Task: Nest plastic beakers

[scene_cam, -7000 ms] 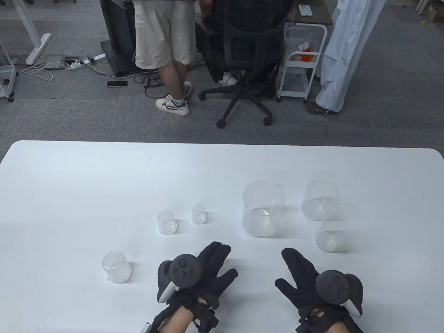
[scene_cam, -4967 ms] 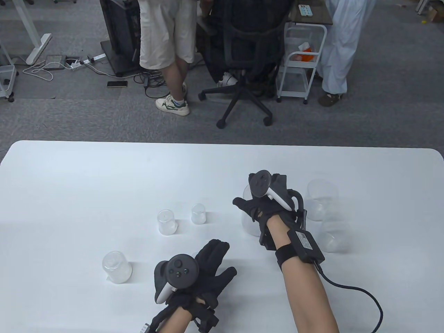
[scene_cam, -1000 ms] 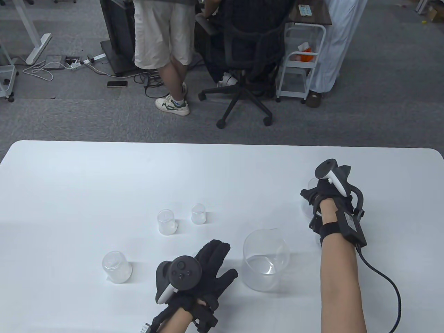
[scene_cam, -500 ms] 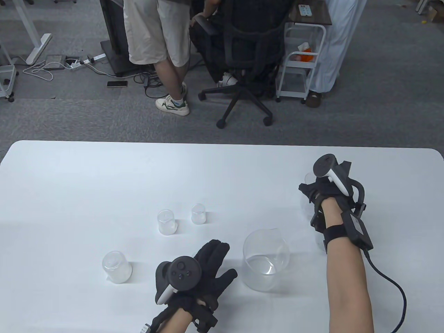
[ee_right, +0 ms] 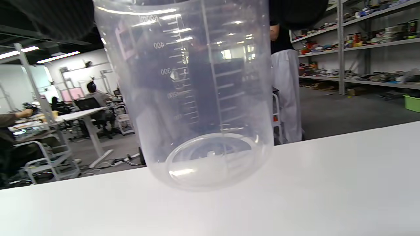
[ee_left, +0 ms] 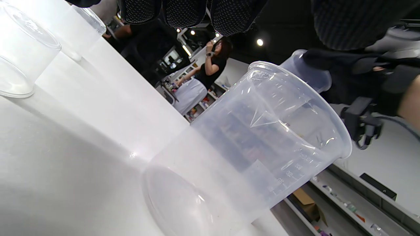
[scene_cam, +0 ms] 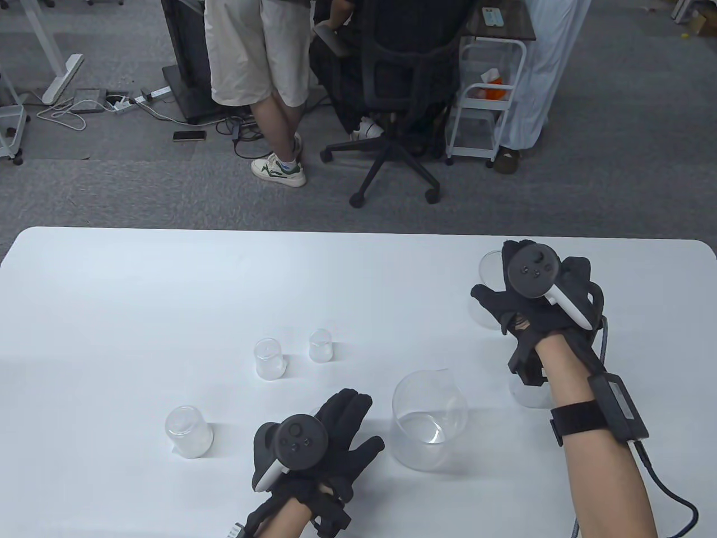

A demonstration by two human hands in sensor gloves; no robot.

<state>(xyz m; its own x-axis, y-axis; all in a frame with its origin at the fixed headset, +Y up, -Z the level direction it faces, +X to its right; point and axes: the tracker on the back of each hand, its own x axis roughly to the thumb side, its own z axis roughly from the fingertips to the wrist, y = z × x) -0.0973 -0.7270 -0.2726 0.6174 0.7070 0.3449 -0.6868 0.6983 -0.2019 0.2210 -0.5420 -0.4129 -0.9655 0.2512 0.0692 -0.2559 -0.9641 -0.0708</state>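
Note:
My right hand [scene_cam: 526, 302] grips a clear medium beaker [scene_cam: 488, 266] near its rim and holds it off the table at the far right. In the right wrist view this beaker [ee_right: 197, 98] fills the frame, tilted, its base just above the white table [ee_right: 328, 183]. The largest beaker [scene_cam: 429, 420] stands upright at the near centre, mouth up and empty. It also shows in the left wrist view [ee_left: 256, 147]. My left hand [scene_cam: 330, 431] rests flat on the table just left of it, holding nothing.
Three small clear beakers stand on the left half of the table: one [scene_cam: 189, 431] near left, two [scene_cam: 268, 358] [scene_cam: 321, 344] farther back. Another beaker [scene_cam: 524, 392] stands partly hidden under my right forearm. Beyond the far edge are an office chair [scene_cam: 397, 101] and people.
Over the span my right hand moved the largest beaker nearer to me. It then gripped the medium beaker at the far right and in the last second lifted it. The left hand stayed put.

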